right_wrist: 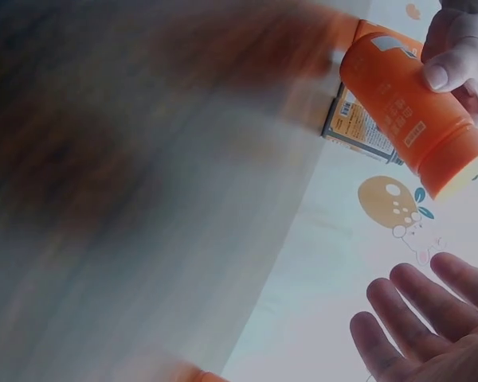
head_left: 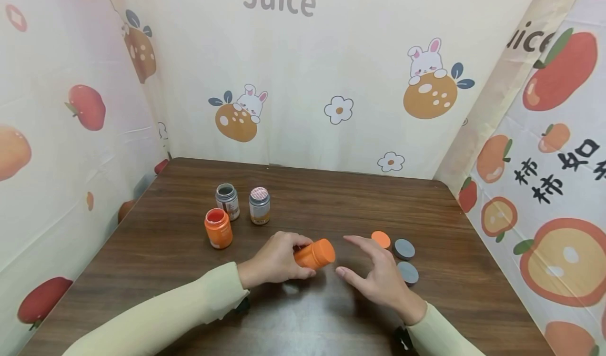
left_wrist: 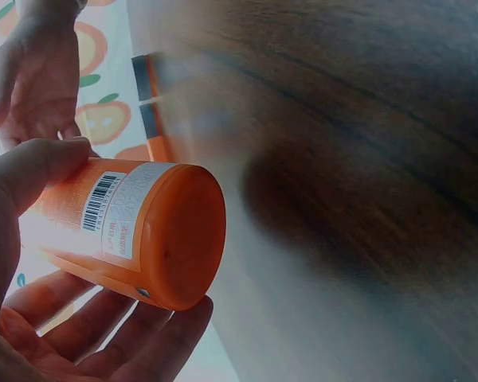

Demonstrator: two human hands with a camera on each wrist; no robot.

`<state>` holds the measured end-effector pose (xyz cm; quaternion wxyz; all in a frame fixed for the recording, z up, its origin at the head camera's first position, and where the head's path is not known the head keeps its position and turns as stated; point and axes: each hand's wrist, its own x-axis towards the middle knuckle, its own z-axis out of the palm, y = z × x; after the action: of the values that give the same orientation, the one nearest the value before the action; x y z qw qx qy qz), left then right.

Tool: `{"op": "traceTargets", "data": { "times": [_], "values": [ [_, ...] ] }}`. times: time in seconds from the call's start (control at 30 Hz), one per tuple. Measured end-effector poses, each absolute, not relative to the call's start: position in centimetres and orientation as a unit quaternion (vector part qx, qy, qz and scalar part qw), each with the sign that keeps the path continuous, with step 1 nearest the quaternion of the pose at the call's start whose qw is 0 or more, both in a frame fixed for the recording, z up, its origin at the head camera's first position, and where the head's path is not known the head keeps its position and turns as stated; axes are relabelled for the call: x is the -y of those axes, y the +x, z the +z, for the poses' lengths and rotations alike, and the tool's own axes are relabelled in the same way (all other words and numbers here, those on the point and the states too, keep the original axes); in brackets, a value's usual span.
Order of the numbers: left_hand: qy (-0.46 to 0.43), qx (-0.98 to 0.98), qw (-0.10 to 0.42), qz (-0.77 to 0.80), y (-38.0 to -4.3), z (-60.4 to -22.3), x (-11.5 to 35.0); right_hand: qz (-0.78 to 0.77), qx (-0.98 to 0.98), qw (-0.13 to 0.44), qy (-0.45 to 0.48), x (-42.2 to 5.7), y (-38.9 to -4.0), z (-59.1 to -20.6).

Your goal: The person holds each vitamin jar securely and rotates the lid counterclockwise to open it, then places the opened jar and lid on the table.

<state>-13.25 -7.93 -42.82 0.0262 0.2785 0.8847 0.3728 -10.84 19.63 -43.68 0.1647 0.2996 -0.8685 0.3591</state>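
My left hand point(head_left: 276, 260) grips an orange bottle point(head_left: 310, 256) round its body, tilted above the table with its orange cap point(head_left: 324, 252) toward the right. The left wrist view shows the bottle's base and a white barcode label point(left_wrist: 115, 211), thumb on one side and fingers on the other. Just right of the cap, my right hand point(head_left: 381, 277) is held with fingers spread and touches nothing. Its fingers point(right_wrist: 418, 306) look straight in the right wrist view, apart from the bottle.
At the left stand an uncapped orange jar point(head_left: 219, 232), an uncapped grey jar point(head_left: 230, 209) and a grey jar with a patterned top point(head_left: 260, 211). An orange lid point(head_left: 381, 239) and two grey lids point(head_left: 404, 248) lie beyond my right hand. Printed curtains surround the wooden table point(head_left: 331, 198).
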Motion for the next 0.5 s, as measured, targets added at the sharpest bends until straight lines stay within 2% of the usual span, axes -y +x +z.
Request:
{"op": "traceTargets", "data": {
  "times": [0.5],
  "values": [
    [0.283, -0.889, 0.027, 0.358, -13.1, -43.0, 7.9, 0.373, 0.866, 0.142, 0.300, -18.6, -11.0, -43.7]
  ]
}}
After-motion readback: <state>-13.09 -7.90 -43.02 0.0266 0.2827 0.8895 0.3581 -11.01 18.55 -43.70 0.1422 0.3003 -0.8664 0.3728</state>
